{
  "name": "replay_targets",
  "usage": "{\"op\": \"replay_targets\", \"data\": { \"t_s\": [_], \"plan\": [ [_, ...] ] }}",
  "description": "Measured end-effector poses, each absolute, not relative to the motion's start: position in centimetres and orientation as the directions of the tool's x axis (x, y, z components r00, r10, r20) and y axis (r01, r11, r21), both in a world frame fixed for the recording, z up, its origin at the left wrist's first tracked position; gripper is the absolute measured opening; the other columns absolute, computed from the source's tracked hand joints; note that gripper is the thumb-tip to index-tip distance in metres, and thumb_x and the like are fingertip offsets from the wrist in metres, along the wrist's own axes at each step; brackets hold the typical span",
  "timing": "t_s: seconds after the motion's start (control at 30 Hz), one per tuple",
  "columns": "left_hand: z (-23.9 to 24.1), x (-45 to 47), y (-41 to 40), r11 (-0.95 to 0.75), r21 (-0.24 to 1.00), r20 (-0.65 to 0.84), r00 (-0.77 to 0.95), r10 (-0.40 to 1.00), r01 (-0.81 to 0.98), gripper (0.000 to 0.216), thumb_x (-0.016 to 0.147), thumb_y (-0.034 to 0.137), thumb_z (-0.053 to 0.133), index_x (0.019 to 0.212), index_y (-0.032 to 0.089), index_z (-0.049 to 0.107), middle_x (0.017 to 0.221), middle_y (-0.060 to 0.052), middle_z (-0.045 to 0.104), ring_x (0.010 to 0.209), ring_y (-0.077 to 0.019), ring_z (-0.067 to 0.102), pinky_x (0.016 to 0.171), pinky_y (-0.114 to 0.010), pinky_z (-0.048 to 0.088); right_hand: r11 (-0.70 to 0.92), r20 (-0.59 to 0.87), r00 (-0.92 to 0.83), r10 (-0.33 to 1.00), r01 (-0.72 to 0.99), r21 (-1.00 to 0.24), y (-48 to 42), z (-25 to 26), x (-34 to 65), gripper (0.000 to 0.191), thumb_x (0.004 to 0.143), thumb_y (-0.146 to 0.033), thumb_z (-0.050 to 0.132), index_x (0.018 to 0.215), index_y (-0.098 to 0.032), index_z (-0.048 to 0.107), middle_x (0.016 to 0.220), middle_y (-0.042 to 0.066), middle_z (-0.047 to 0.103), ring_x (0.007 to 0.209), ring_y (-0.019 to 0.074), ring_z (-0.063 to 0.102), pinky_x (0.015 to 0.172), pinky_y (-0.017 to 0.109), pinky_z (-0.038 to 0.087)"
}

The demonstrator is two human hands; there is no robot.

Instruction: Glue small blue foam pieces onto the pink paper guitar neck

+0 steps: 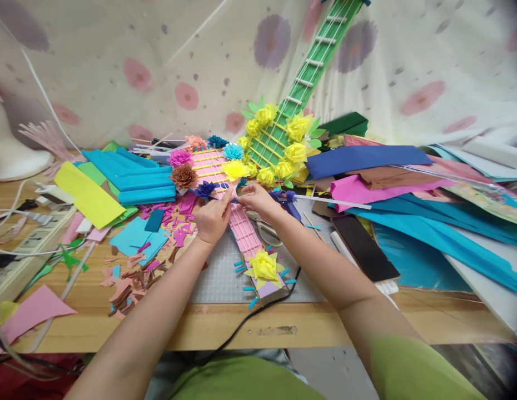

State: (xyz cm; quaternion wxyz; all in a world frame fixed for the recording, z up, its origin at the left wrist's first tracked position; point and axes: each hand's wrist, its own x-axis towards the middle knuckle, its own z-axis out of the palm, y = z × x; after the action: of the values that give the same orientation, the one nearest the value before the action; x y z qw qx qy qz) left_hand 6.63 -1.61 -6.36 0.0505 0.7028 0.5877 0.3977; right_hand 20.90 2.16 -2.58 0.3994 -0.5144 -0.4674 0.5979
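A pink paper guitar (244, 230) lies on the grey cutting mat (219, 272), its flower-trimmed body away from me and its neck pointing my way. My left hand (214, 215) is closed in a pinch where the neck meets the body. From the other side, my right hand (258, 201) brings its fingertips together at the same spot. Whatever small piece is between the fingers is too hidden to name. A yellow paper flower (264, 265) sits on the guitar's head among blue pegs. Close to my right hand lies a blue glue gun (287, 201) with a white glue stick.
Behind stands a green paper guitar (311, 72) ringed with yellow flowers. Paper scraps (133, 278) lie at left, beside a power strip (29, 253). Folded blue paper (433, 222) and a phone (364, 248) are at right. Scissors (269, 232) and a black cord (242, 322) are near the neck.
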Motion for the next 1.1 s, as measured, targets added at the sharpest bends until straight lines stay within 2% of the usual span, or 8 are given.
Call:
{"op": "replay_targets", "data": {
  "t_s": [0.13,0.3,0.5,0.7,0.9,0.97,1.03,1.1],
  "plan": [
    [-5.8,7.2,-1.8,-0.289,0.702,0.482,-0.136,0.866,0.651,0.05,0.077,0.014,0.049,0.126,0.023,0.048,0.118,-0.006,0.064,0.092,-0.0153,0.063,0.08,-0.027,0.048,-0.041,-0.06,-0.163,0.985,0.12,-0.992,2.7,-3.1,21.3,0.029,0.067,-0.011,0.062,0.081,-0.022,0.038,0.053,-0.01,0.056,0.048,0.0079,0.055,0.046,0.018,0.04],
    [-4.8,8.0,-0.7,-0.149,0.974,0.187,-0.243,0.952,0.17,0.031,0.074,0.022,0.059,0.104,0.016,0.052,0.096,-0.009,0.068,0.086,-0.0164,0.066,0.076,-0.03,0.052,0.136,0.083,-0.231,0.969,0.222,-0.965,2.9,-3.4,21.8,0.028,0.068,-0.016,0.061,0.082,-0.023,0.038,0.059,-0.009,0.059,0.052,0.009,0.056,0.051,0.021,0.041],
    [-4.6,8.4,-0.4,0.004,0.999,-0.012,-0.23,0.973,-0.033,0.036,0.058,0.01,0.069,0.09,0.016,0.053,0.069,0.001,0.065,0.064,-0.0133,0.064,0.067,-0.029,0.051,0.195,0.133,-0.231,0.964,0.275,-0.941,2.9,-4.4,21.6,0.026,0.07,-0.018,0.06,0.084,-0.023,0.038,0.065,-0.007,0.06,0.063,0.0124,0.061,0.061,0.026,0.044],
    [-4.1,8.0,-0.6,0.056,0.983,-0.107,-0.304,0.947,-0.172,0.034,0.054,0.01,0.068,0.083,0.016,0.051,0.063,0.003,0.061,0.054,-0.0107,0.059,0.056,-0.025,0.05,0.197,0.083,-0.275,0.958,0.419,-0.886,1.8,-3.7,24.4,0.02,0.07,-0.022,0.059,0.083,-0.021,0.044,0.065,-0.006,0.056,0.06,0.0109,0.056,0.059,0.024,0.042],
    [-3.4,7.6,-0.9,0.038,0.97,-0.13,-0.384,0.914,-0.239,0.026,0.056,0.01,0.066,0.078,0.015,0.051,0.065,0.001,0.06,0.057,-0.0112,0.06,0.051,-0.022,0.047,0.199,-0.222,-0.456,0.862,0.706,-0.68,-1.0,-2.1,32.4,0.014,0.071,-0.031,0.056,0.079,-0.019,0.056,0.064,-0.003,0.057,0.056,0.011,0.051,0.054,0.023,0.037],
    [-3.5,7.6,-1.0,0.018,0.976,-0.109,-0.412,0.905,-0.219,0.026,0.057,0.012,0.066,0.079,0.015,0.052,0.068,0.001,0.06,0.058,-0.011,0.06,0.049,-0.02,0.045,0.147,-0.309,-0.362,0.88,0.824,-0.547,-1.4,-2.2,34.6,0.024,0.073,-0.043,0.056,0.072,-0.019,0.056,0.061,-0.001,0.056,0.055,0.0123,0.051,0.052,0.024,0.035],
    [-3.8,7.7,-1.1,-0.005,0.982,-0.079,-0.43,0.899,-0.191,0.026,0.058,0.012,0.066,0.079,0.015,0.052,0.069,0.001,0.06,0.058,-0.0104,0.06,0.047,-0.019,0.044,0.081,-0.243,-0.188,0.952,0.916,-0.393,-1.3,-2.6,35.8,0.035,0.07,-0.055,0.058,0.068,-0.019,0.056,0.061,0.001,0.058,0.057,0.0141,0.051,0.052,0.025,0.034],
    [-4.0,8.0,-1.1,-0.016,0.983,-0.066,-0.434,0.899,-0.183,0.026,0.058,0.011,0.065,0.08,0.016,0.051,0.067,0.002,0.06,0.057,-0.0103,0.059,0.047,-0.019,0.045,0.023,-0.102,-0.061,0.993,0.942,-0.334,-0.7,-3.3,36.0,0.043,0.065,-0.062,0.061,0.071,-0.02,0.059,0.069,0.003,0.062,0.062,0.0164,0.054,0.054,0.026,0.035]
  ]
}}
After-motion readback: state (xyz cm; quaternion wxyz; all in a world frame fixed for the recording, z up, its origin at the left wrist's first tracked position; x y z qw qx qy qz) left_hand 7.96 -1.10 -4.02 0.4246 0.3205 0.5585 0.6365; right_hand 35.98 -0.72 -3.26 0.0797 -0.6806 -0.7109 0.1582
